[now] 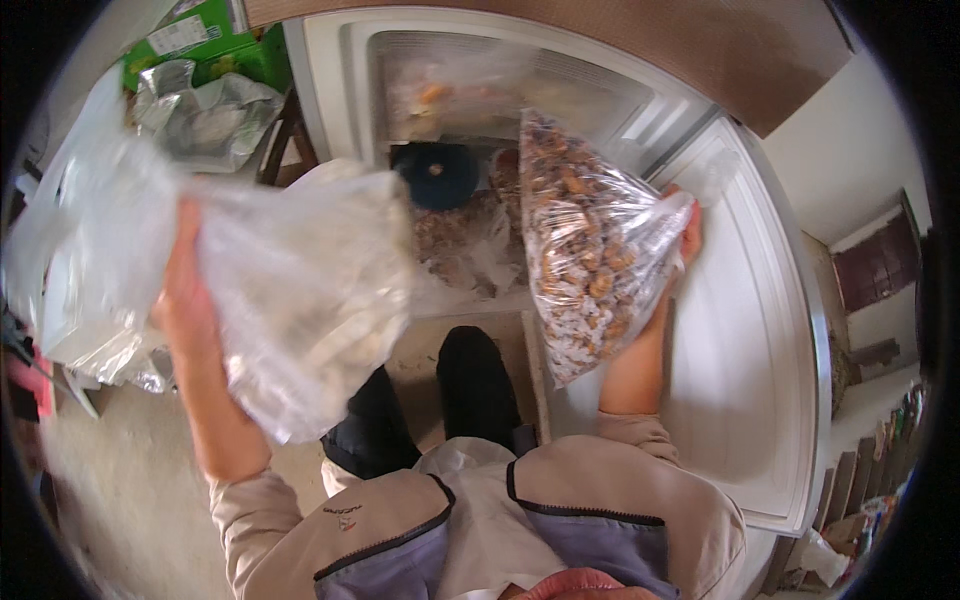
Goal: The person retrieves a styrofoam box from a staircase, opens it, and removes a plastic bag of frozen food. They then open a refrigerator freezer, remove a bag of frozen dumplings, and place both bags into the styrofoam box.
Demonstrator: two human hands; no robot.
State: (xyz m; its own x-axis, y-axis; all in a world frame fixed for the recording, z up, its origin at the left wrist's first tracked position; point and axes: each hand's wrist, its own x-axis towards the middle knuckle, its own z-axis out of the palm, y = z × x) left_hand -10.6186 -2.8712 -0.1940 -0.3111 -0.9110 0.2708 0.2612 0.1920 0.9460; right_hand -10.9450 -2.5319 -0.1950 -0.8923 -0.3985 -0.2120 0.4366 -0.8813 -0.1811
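Note:
My left hand [187,300] grips the gathered neck of a cloudy white plastic bag [322,292] with pale contents that I cannot make out; motion blurs it. In my right hand [688,232] is the twisted neck of a clear plastic bag [592,255] full of small brown pieces, some whitened as if by frost. Both bags hang before an open chest-like freezer compartment [337,90]. Inside it lie a dark blue round lid or bowl [439,174] and frosty bagged food [465,240]. The white bag hides part of the compartment's left side.
The white freezer door [735,337] stands open on the right, close to my right forearm. A green cardboard box [217,45] and crumpled silver foil bags [214,120] sit at the upper left. Below them, more clear plastic [105,225] bulges at the left. Concrete floor [120,465] shows beneath.

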